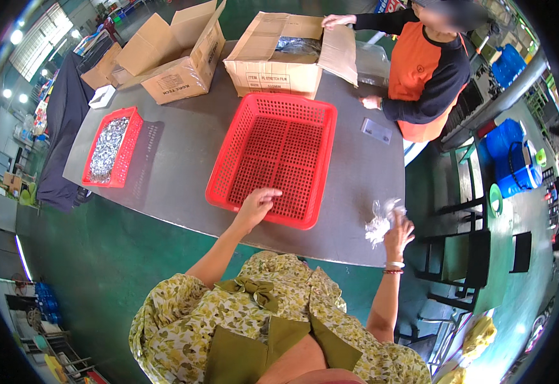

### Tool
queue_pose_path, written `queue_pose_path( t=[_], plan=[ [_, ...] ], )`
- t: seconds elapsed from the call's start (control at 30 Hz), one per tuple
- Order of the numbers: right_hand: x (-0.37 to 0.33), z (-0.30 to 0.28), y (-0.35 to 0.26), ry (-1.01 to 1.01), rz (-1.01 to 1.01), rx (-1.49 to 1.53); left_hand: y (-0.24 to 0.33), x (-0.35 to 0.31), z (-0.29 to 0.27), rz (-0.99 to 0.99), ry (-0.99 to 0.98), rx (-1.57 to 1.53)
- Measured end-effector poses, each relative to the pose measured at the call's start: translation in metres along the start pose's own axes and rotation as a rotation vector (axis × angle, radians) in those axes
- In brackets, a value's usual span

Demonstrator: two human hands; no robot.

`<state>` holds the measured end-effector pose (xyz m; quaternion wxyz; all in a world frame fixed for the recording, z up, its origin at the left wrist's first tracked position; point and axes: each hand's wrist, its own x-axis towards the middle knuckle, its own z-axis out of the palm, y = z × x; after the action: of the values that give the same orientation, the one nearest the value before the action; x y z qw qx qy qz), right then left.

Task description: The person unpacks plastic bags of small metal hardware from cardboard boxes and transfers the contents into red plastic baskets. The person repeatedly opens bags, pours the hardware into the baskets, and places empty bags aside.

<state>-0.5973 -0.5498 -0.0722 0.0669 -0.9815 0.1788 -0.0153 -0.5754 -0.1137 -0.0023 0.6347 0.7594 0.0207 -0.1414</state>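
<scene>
A large red perforated plastic basket (217, 176) stands on the grey table in front of me, with nothing seen inside. My left hand (257, 206) is over its near rim, fingers loosely bent and thumb apart, holding nothing that I can see. Off to the right, by the table's edge, my right hand (398, 235) has its fingers on a crumpled clear plastic bag (378, 226) with something white in it. The fingertips there are partly blurred, and the bag's contents cannot be made out.
A smaller red basket (128, 148) of shiny silvery pieces stands at the left. Two open cardboard boxes (183, 80) (276, 72) sit at the back. A co-worker in orange (420, 77) touches the right box's flap, near a small clear packet (377, 131). Chairs (468, 259) flank the right side.
</scene>
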Motion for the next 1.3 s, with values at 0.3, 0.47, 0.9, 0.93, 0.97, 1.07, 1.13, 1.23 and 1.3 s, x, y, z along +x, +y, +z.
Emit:
queue_pose_path(
  t=[0.3, 0.47, 0.9, 0.93, 0.97, 1.07, 1.13, 1.23, 1.3],
  plan=[
    [0.019, 0.109, -0.029, 0.012, 0.023, 0.041, -0.016, 0.000, -0.040, 0.134, 0.073, 0.408],
    [0.033, 0.095, -0.028, 0.061, 0.028, 0.297, -0.012, 0.010, -0.075, -0.002, 0.130, 0.375],
    [0.038, 0.094, -0.028, -0.046, 0.039, 0.066, -0.008, 0.066, -0.091, 0.147, 0.067, 0.558],
    [0.031, 0.089, -0.039, 0.011, 0.043, -0.037, -0.008, 0.066, -0.088, 0.151, 0.085, 0.536],
    [0.022, 0.087, -0.046, 0.061, 0.063, -0.146, -0.009, 0.065, -0.087, 0.156, 0.085, 0.515],
    [0.033, 0.106, -0.025, 0.191, -0.472, -0.254, -0.008, 0.058, -0.084, 0.155, 0.059, 0.517],
    [0.054, 0.125, -0.013, 0.310, -0.486, -0.187, -0.010, 0.039, -0.087, 0.126, 0.034, 0.548],
    [0.088, 0.134, 0.033, -0.095, -0.375, 0.270, -0.010, 0.037, -0.083, 0.097, 0.031, 0.578],
    [0.092, 0.036, -0.018, -0.385, 0.108, 0.606, -0.016, 0.026, -0.086, -0.012, 0.068, 0.539]
  ],
)
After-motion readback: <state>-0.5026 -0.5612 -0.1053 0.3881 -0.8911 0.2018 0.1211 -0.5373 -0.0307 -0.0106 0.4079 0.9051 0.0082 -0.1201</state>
